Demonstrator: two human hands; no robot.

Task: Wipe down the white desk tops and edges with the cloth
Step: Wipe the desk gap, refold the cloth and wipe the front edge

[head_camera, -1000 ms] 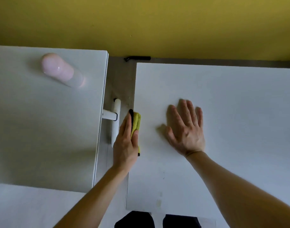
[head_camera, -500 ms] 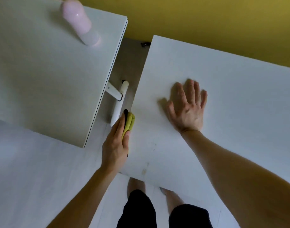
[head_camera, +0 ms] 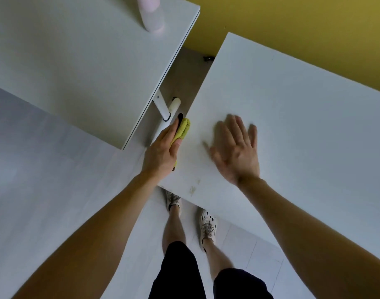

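Observation:
Two white desks stand side by side with a gap between them. My left hand (head_camera: 162,151) holds a folded yellow-green cloth (head_camera: 182,130) against the left edge of the right desk (head_camera: 303,108). My right hand (head_camera: 235,148) lies flat on that desk's top with its fingers spread, close to the cloth. The left desk (head_camera: 77,61) is beyond the gap. A few small brownish marks (head_camera: 193,188) show near the right desk's front corner.
A pale pink bottle (head_camera: 151,12) stands on the left desk near its far edge. White desk legs (head_camera: 163,106) sit in the gap. A yellow wall (head_camera: 303,29) runs behind. My feet in light shoes (head_camera: 207,223) stand on the pale floor below the desk's corner.
The view has tilted down and turned, so my legs and feet show. My left hand with the cloth has slid back along the desk's left edge. My right hand stays flat on top.

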